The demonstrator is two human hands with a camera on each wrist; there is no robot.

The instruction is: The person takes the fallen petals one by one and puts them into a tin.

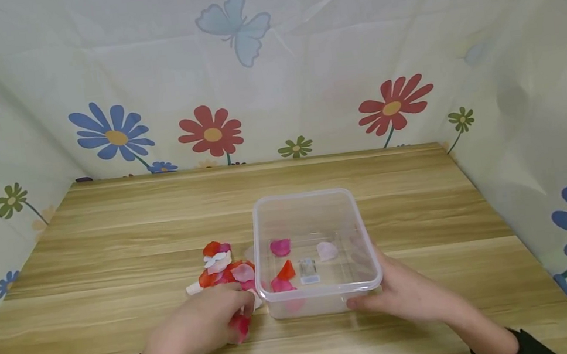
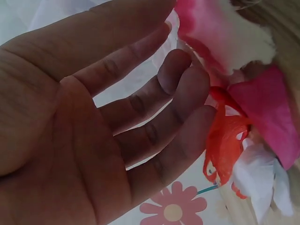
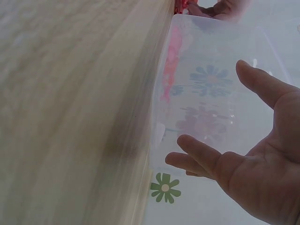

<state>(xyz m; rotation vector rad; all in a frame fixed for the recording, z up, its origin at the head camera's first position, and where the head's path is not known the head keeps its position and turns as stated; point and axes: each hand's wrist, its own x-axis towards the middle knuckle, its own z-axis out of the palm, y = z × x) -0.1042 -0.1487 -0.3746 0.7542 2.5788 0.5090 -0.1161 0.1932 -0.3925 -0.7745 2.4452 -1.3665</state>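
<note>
A clear plastic box (image 1: 320, 304) stands on the table with a few pink, orange and pale petals inside. My right hand (image 1: 409, 291) holds its near right corner, thumb on the front wall and fingers along the right side. Left of the box, my left hand (image 1: 202, 317) pinches a pink petal (image 1: 240, 328) between thumb and forefinger. The other fingers (image 2: 154, 133) are bent loosely in the left wrist view. Beside that hand lies a pile of red, pink and white artificial petals (image 1: 226, 269), partly hidden by it.
Wood-grain table (image 1: 403, 198) lies under everything. A pale curtain (image 1: 314, 79) printed with flowers and a butterfly rises along its back and sides. Inside the box, a small clear rectangular mark or piece (image 1: 308, 271) shows near the middle; I cannot tell which.
</note>
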